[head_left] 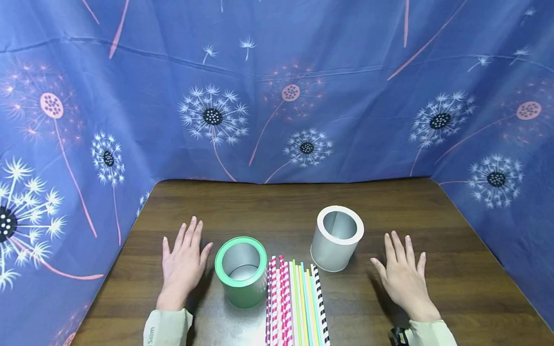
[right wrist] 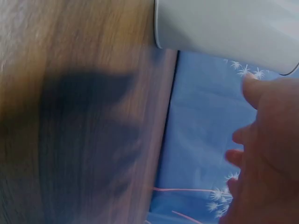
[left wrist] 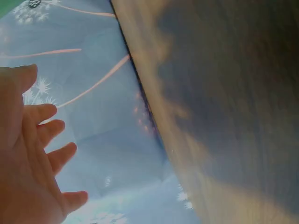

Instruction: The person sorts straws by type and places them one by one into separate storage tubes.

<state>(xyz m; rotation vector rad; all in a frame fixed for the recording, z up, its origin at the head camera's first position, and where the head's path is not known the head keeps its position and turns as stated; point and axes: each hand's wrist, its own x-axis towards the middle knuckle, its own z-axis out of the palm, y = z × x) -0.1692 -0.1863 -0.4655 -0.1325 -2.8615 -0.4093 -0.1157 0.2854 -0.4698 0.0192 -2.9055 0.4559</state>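
My left hand (head_left: pixel 183 267) is held palm down over the left part of the table, fingers spread, just left of a green-rimmed can (head_left: pixel 246 295). Over the right part my right hand (head_left: pixel 403 276) is spread likewise, to the right of a white can (head_left: pixel 335 251). Neither hand holds anything. Both cans stand upright with open tops, and the inside of each looks bare metal. Between them lies a row of paper straws (head_left: pixel 297 313), some striped or dotted, others plain in several colours. In the right wrist view the white can (right wrist: pixel 224 32) shows beyond the thumb.
The brown wooden table (head_left: pixel 260 205) has its far edge against a blue cloth (head_left: pixel 373 126) printed with dandelions. The cloth also rises along the left and right sides. Bare wood lies behind the cans and outward of each hand.
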